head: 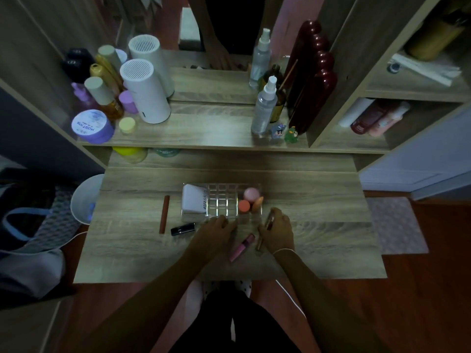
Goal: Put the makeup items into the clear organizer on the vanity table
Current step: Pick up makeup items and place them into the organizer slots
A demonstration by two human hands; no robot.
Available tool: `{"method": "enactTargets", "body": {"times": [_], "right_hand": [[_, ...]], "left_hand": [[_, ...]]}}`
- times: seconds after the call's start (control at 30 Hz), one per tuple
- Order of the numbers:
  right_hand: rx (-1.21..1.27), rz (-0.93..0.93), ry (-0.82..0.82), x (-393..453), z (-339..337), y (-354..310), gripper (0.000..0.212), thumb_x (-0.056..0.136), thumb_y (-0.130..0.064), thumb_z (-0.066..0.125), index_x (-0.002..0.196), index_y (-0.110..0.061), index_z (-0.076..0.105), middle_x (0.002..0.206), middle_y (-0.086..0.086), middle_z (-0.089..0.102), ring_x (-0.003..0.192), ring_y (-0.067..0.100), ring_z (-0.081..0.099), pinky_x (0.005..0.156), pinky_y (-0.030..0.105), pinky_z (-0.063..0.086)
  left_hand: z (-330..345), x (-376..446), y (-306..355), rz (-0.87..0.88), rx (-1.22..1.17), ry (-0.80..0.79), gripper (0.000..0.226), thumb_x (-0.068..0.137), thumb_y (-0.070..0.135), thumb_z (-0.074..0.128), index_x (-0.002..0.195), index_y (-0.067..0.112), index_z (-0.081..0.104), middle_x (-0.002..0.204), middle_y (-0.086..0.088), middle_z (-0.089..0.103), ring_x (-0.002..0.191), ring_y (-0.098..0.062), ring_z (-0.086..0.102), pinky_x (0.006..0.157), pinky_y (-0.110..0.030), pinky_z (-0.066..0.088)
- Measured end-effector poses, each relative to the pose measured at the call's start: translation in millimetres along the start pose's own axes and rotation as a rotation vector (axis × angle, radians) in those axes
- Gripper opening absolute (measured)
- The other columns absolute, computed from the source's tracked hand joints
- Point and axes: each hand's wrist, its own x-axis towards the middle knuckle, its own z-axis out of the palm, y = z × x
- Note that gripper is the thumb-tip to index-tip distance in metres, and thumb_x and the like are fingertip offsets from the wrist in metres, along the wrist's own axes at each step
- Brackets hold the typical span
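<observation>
The clear organizer (224, 200) sits mid-table with a white tube (194, 202) in its left bay and pink and orange sponges (251, 194) on its right. My right hand (277, 231) is shut on a brownish lip tube (269, 221) at the organizer's front right corner. My left hand (216, 231) rests with fingers spread against the organizer's front edge, holding nothing. A pink lip gloss (242, 247) and a thin brown tube (260, 244) lie between my hands. To the left lie a black lipstick (183, 228) and a long red pencil (164, 214).
The upper shelf (204, 133) carries bottles, jars and a white cylinder (146, 98) at left, spray bottles (263, 110) and small figurines at right, with a mirror behind. A white bin (84, 197) stands left of the table. Side shelves at right hold more bottles.
</observation>
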Motion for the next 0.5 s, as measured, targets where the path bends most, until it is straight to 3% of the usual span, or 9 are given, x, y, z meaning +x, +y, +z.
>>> {"method": "enactTargets", "body": {"times": [0.27,0.5], "right_hand": [[0.041,-0.012,0.035,11,-6,3,0.047,0.076,-0.022,0.074,0.115,-0.008,0.052,0.106,0.019,0.062,0.104,0.035,0.055,0.086,0.042,0.046],[0.17,0.029,0.171,17,-40,0,0.043,0.076,-0.013,0.071,0.113,-0.015,0.048,0.091,0.018,0.07,0.087,0.039,0.066,0.077,0.041,0.051]], "left_hand": [[-13,1,1,-0.01,-0.117,0.071,0.05,0.09,0.027,0.057,0.137,0.024,0.039,0.118,-0.013,0.052,0.099,-0.022,0.051,0.079,-0.031,0.047],[-45,2,3,0.005,-0.295,0.262,0.055,0.084,0.006,0.062,0.132,0.022,0.043,0.115,-0.012,0.053,0.095,-0.018,0.054,0.074,-0.028,0.05]]}}
